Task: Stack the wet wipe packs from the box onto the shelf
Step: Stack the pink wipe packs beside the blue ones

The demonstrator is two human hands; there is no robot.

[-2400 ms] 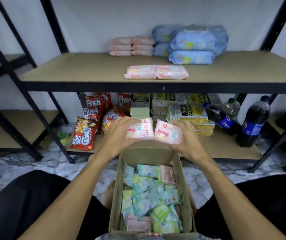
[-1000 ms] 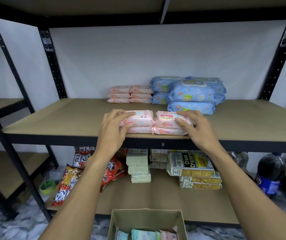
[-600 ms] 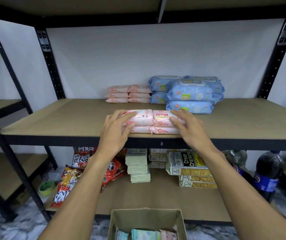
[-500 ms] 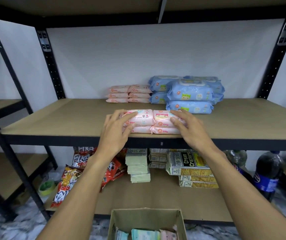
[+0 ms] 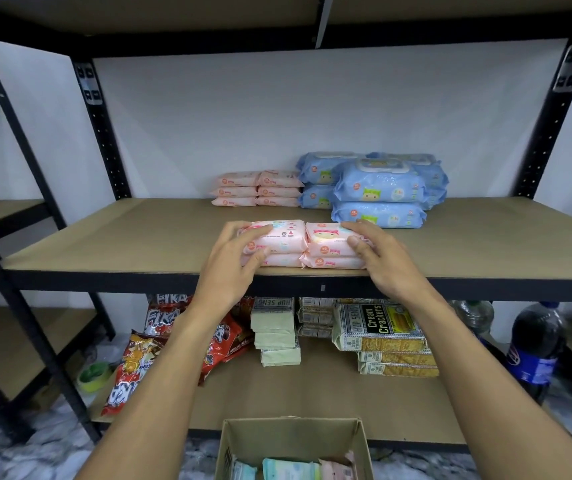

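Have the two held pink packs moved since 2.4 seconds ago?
Yes. The two pink packs rose from over the box onto the front pair on the shelf; left hand and right hand hold them.

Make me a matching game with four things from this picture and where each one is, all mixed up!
Things
1. blue wipe packs
2. cream crackers
3. cardboard box
4. front pink packs

Places
A. held by the left hand and right hand at the middle shelf front edge
B. on the lower shelf
C. further back on the middle shelf
D. bottom of the view, in front of the shelves

Pairs: 1-C, 2-B, 3-D, 4-A
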